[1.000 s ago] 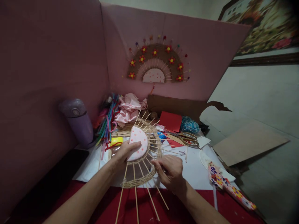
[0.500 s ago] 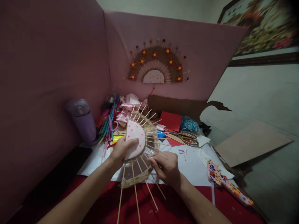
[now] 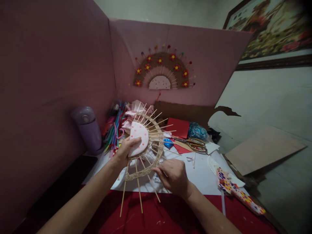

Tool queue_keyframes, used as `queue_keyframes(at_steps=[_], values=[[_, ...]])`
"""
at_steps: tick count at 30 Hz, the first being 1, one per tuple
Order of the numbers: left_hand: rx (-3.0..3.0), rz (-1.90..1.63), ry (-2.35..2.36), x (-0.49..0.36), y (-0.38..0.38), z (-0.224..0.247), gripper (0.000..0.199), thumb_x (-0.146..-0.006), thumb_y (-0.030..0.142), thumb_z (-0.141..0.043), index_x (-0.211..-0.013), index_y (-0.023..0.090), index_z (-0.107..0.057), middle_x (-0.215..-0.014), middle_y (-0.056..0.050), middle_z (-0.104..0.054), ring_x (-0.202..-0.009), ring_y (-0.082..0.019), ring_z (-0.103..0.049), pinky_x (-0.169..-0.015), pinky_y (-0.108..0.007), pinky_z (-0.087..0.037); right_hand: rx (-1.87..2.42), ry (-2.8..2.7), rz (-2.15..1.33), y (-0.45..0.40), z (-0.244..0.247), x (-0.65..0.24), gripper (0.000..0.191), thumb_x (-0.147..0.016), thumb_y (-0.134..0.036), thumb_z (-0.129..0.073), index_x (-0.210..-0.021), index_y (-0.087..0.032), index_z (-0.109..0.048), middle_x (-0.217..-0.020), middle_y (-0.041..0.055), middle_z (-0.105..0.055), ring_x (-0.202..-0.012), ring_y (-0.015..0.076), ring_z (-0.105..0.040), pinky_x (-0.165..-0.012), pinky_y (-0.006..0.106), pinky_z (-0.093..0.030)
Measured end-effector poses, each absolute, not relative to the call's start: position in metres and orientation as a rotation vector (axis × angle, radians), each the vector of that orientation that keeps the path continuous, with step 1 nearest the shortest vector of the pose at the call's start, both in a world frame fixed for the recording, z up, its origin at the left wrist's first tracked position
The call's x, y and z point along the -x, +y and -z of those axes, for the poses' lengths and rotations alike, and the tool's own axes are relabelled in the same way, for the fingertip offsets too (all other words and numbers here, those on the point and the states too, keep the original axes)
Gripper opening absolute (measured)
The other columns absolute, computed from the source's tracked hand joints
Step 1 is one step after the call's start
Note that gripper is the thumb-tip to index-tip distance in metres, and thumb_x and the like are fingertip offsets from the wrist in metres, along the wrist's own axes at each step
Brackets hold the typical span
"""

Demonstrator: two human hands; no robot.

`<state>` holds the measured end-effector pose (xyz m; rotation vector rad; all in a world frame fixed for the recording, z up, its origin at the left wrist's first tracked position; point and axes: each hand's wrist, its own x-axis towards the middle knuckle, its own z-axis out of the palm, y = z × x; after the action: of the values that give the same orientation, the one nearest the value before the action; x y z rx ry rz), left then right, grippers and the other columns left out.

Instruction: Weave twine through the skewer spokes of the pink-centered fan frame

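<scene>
Grip closed, thumb on top, the left hand (image 3: 125, 151) holds the dotted half-disc (image 3: 138, 139) of a fan frame (image 3: 161, 143), thin sticks radiating through coarse braided twine, above the desk (image 3: 156, 217). At the frame's four-o'clock edge the right hand (image 3: 174, 175) is curled shut; I cannot tell what it pinches. White paper (image 3: 200, 175) overlies red covering; a smooth purple bottle (image 3: 89, 130) stands at ten o'clock, scissors (image 3: 195, 144) lie at one, a pink panel (image 3: 207, 65) rises at twelve.
</scene>
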<state>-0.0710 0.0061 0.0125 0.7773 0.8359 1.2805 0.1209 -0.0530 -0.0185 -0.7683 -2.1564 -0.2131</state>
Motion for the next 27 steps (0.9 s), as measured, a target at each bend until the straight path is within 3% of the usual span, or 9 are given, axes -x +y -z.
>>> queue_keyframes(at_steps=[6,14,27], values=[[-0.716,-1.375,0.775,0.072,0.022,-0.028,0.022,-0.065,0.008,-0.062,-0.087,0.009,-0.060,-0.066,-0.008,-0.068,-0.053,-0.018,-0.064,-0.051,-0.026,-0.054,0.880,-1.993,0.175,-0.048,0.017,-0.129,0.012,-0.084,-0.020,-0.054,-0.077,-0.016,-0.062,-0.060,0.0033,-0.060,-0.056,0.0120,-0.052,-0.057,0.024,-0.034],[-0.649,-1.479,0.776,0.088,0.023,-0.012,0.024,-0.067,0.011,-0.061,-0.092,0.008,-0.060,-0.071,-0.009,-0.070,-0.054,-0.018,-0.064,-0.050,-0.027,-0.055,0.840,-1.949,-0.005,-0.046,0.019,-0.130,0.008,-0.081,-0.016,-0.057,-0.074,-0.016,-0.061,-0.058,0.0004,-0.057,-0.052,0.0097,-0.047,-0.054,0.023,-0.033],[-0.458,-1.511,0.690,0.099,0.021,-0.015,0.017,-0.070,0.008,-0.056,-0.086,0.006,-0.063,-0.069,-0.011,-0.070,-0.057,-0.019,-0.066,-0.057,-0.029,-0.057,0.982,-1.645,-0.440,-0.039,0.030,-0.135,0.023,-0.083,-0.026,-0.054,-0.066,-0.014,-0.063,-0.051,-0.0029,-0.043,-0.047,0.0077,-0.036,-0.047,0.023,-0.027]])
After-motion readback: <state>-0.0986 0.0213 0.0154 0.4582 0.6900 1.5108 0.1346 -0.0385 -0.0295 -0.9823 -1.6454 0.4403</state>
